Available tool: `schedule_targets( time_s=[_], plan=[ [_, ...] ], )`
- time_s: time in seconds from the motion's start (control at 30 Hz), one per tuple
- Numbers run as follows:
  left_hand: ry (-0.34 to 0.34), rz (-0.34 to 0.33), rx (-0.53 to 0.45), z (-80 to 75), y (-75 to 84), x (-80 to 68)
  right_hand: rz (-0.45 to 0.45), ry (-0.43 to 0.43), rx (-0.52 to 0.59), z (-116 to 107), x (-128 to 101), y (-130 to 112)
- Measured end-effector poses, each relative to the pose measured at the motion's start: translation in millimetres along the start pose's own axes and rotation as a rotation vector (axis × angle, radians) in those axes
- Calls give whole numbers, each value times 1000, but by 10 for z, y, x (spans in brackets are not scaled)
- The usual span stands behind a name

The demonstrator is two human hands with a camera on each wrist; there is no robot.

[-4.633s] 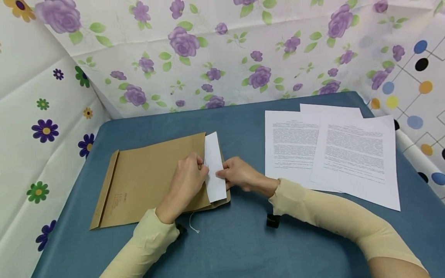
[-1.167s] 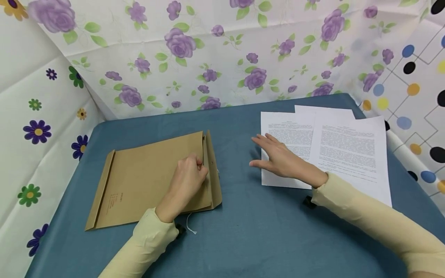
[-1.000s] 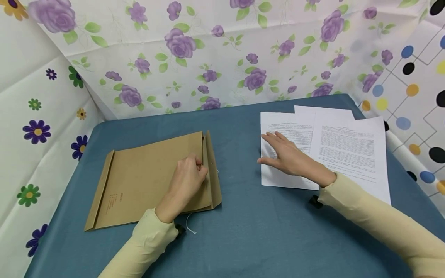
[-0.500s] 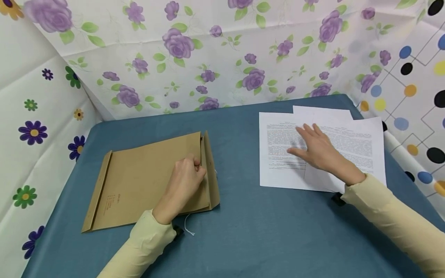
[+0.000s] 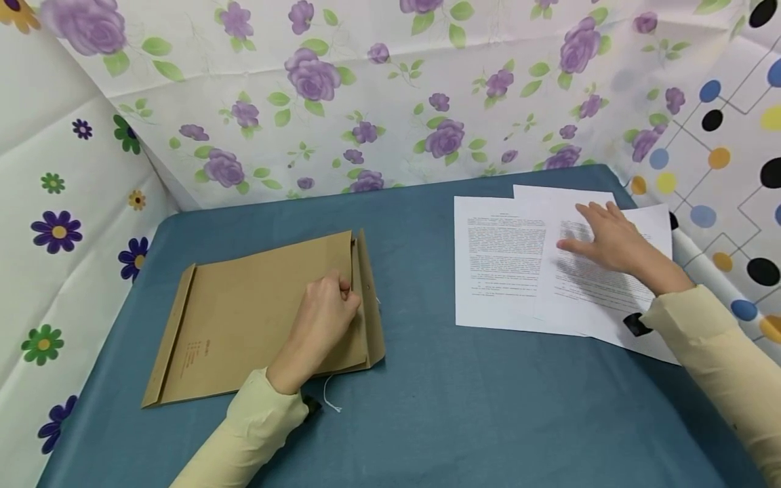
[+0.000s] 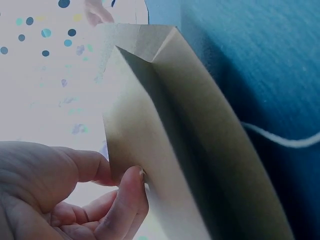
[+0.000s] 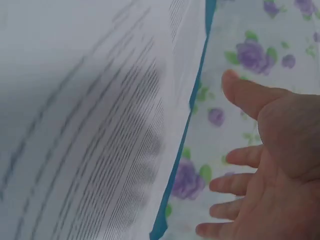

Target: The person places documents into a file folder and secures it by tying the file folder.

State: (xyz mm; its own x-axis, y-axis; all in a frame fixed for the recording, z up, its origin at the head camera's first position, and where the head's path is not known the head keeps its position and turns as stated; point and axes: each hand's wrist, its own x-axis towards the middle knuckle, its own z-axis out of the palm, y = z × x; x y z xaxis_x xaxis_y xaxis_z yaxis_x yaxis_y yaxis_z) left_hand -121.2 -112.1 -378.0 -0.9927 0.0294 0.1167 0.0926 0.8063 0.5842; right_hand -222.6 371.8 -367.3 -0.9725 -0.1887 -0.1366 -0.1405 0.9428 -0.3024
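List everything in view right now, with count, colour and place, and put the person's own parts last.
envelope: 1, brown, flat on the table's left half, open end toward the middle
string: 1, white, on the table at the envelope's near corner
sheets: at least 3, white with printed text, overlapping on the table's right half
table: 1, blue covering
backdrop: white, purple roses behind; coloured flowers at left, coloured dots at right
sleeves: 2, pale yellow, one on each forearm
left hand: 1, fingers pinch the envelope's open edge
right hand: 1, fingers straight, over the right-hand sheets
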Motion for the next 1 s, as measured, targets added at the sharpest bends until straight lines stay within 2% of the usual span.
schedule_targets(
  time_s=[0.2, 0.47, 0.7, 1.0],
  plan=[
    [-1, 2, 1, -17, -4, -19, -11, -7, -69, -59, 174, 306],
    [-6, -5, 4, -21, 19, -28, 17, -70, -139, -92, 340, 588],
    [-9, -8, 10, -21, 22, -24, 18, -104, -162, -68, 475, 678],
    [3, 10, 3, -18, 2, -27, 81, -175, -131, -39, 567, 687]
  ],
)
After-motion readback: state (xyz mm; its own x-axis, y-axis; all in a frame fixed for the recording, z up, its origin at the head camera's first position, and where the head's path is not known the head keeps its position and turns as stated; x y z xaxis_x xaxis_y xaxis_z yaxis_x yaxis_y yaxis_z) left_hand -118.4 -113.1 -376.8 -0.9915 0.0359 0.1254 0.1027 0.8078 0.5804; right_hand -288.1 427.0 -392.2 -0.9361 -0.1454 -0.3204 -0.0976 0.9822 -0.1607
